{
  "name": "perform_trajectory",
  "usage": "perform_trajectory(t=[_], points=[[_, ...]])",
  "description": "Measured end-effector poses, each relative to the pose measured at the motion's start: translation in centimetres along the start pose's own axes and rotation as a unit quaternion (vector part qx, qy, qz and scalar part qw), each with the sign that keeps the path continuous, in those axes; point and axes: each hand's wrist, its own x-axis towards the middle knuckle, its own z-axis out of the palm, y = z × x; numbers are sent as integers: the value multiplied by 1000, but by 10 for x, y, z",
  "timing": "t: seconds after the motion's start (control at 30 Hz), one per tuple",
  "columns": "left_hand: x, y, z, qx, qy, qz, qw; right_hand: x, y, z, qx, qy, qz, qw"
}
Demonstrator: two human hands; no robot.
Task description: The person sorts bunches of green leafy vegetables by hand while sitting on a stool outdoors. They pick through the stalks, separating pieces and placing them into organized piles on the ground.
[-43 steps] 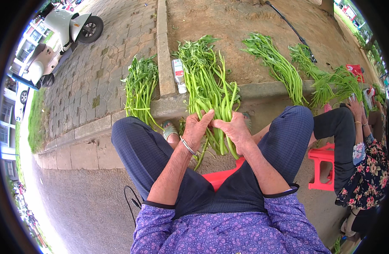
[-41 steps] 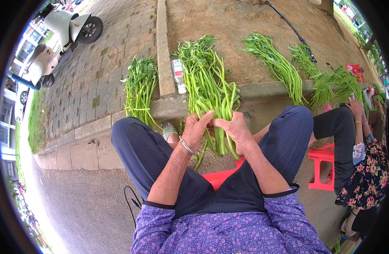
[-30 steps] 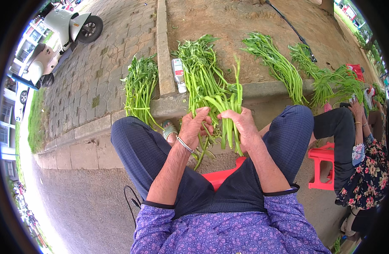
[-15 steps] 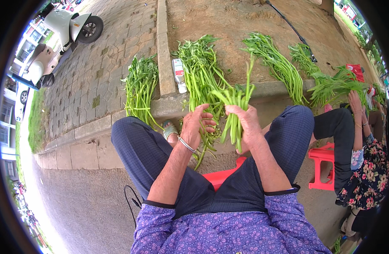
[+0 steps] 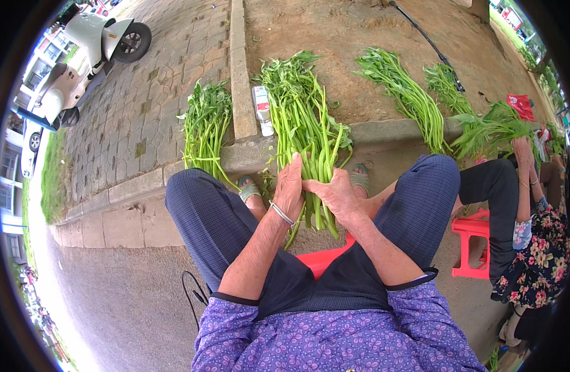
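Note:
Between my knees, my left hand [image 5: 289, 186] and my right hand [image 5: 339, 197] are both closed round a bunch of water spinach stems [image 5: 322, 162]. The left hand lies along the bunch's left side; the right grips from the right, its thumb reaching toward the left hand. Cut stem ends stick out below the hands, and the upper stems lean over a larger leafy pile [image 5: 289, 80] on the kerb. Some fingers are hidden behind the stems. A silver bangle [image 5: 282, 212] circles my left wrist.
A tied bunch of greens [image 5: 205, 127] lies left, beside a clear bottle [image 5: 262, 110]. More greens [image 5: 409, 102] rest across the kerb [image 5: 384, 130] to the right. A person in a floral top [image 5: 539, 254] handles greens by a red stool [image 5: 471, 245]. A scooter [image 5: 89, 53] stands far left.
My right hand has lowered the bunch and moved left, bringing it against the pile. My left hand, open before, has closed on the stems beside it.

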Motion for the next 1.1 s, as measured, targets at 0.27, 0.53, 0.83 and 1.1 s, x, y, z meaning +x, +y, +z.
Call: perform_trajectory(t=[0.27, 0.53, 0.83, 1.1], points=[[-9, 9, 6, 86, 65, -24, 994, 4, -2, -10, 40, 53, 4, 998], [-7, 17, -3, 141, 86, 58, 985, 1, -21, -12, 83, 100, 7, 992], [-8, 24, -3, 120, 51, 24, 991, 3, -20, -17, 94, 71, 29, 993], [-8, 15, -2, 83, 58, 18, 995, -2, -22, -9, 9, 32, -9, 999]])
